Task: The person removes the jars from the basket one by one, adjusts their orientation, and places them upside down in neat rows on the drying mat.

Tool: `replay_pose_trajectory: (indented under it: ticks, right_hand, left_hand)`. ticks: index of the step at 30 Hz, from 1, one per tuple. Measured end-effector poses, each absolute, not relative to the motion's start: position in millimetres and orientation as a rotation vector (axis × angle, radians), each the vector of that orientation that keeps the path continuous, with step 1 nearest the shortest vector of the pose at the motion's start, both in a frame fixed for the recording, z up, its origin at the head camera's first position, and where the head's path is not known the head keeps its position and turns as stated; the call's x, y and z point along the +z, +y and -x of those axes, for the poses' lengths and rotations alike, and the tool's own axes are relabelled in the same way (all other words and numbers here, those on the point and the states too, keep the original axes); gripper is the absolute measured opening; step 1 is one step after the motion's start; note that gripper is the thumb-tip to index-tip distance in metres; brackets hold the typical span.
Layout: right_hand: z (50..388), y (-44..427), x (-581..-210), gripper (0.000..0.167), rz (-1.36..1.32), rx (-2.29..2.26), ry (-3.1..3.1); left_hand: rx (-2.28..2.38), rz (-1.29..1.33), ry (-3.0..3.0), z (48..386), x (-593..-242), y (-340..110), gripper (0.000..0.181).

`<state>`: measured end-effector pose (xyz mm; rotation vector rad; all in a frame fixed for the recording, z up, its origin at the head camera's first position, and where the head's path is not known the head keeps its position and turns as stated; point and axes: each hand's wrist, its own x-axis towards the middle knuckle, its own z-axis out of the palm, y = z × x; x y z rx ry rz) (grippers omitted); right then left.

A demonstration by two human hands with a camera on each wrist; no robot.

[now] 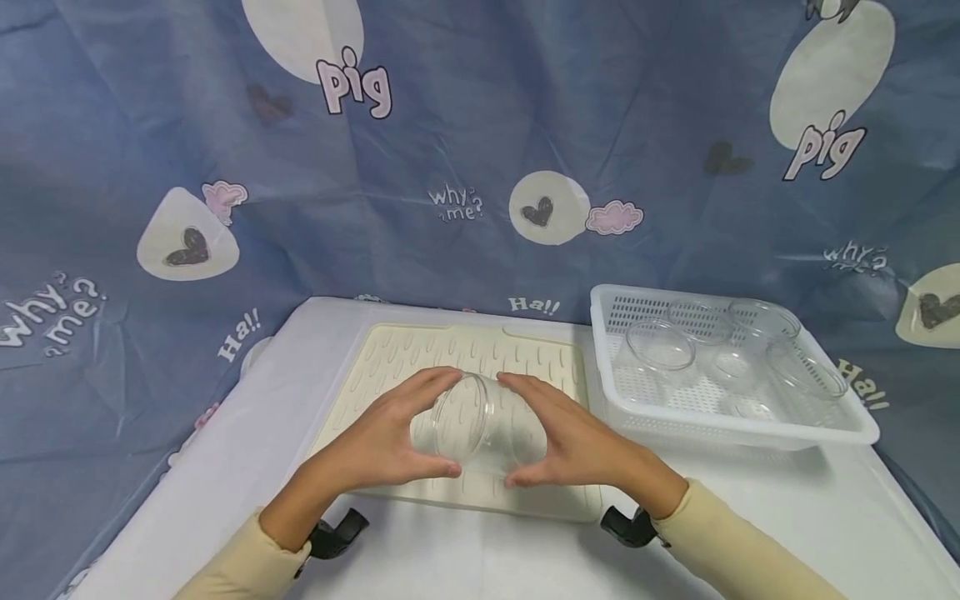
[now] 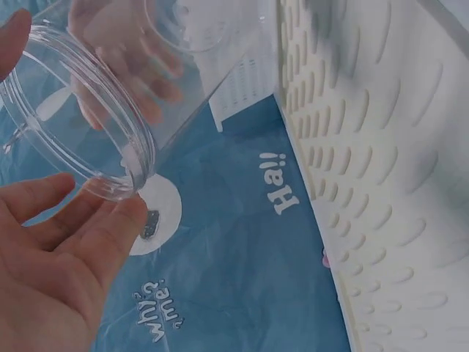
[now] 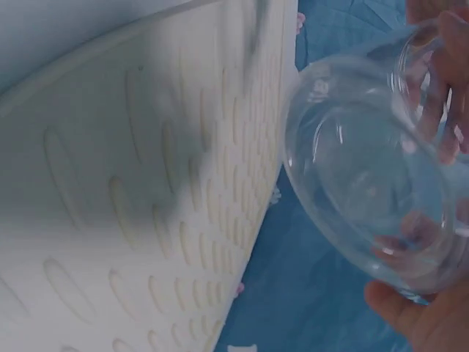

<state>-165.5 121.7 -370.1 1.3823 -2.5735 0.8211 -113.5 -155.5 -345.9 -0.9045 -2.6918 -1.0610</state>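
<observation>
A clear plastic jar (image 1: 498,429) is held on its side above the cream ridged mat (image 1: 397,367). My left hand (image 1: 382,437) grips it around the ringed mouth end, thumb on one side and fingers on the other. On the bottom end, my right hand (image 1: 581,437) spans the jar between thumb and fingers. The left wrist view shows the jar's open rim (image 2: 132,139) at the left fingertips. In the right wrist view the round base (image 3: 359,169) faces the camera, and part of the right hand (image 3: 440,315) appears at the edge.
A white perforated basket (image 1: 622,392) with several clear jars (image 1: 660,346) stands to the right of the mat. White cloth (image 1: 480,558) covers the table. Behind hangs a blue printed curtain (image 1: 465,125).
</observation>
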Motion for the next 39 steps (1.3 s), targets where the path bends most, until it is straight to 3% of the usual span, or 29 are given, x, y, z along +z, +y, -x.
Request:
replay_pose_trajectory:
  ticks: [16,24,39]
  right_hand:
    - [164.7,122.2,-365.1,0.111,-1.424,0.813,-2.510]
    - [165.0,122.8,-360.7,0.111,-1.430,0.715,-2.536]
    - [162.5,124.7,-350.3,0.109,-1.415,0.876,-2.467]
  left_hand:
    - [-0.961,0.929,-2.736,110.6,-343.7,-146.9,0.109]
    - [-0.851,0.932,-2.748,109.6,-342.6,-145.7,0.104]
    - [-1.274,0.917,-2.576,113.0,-349.0,-150.2,0.095]
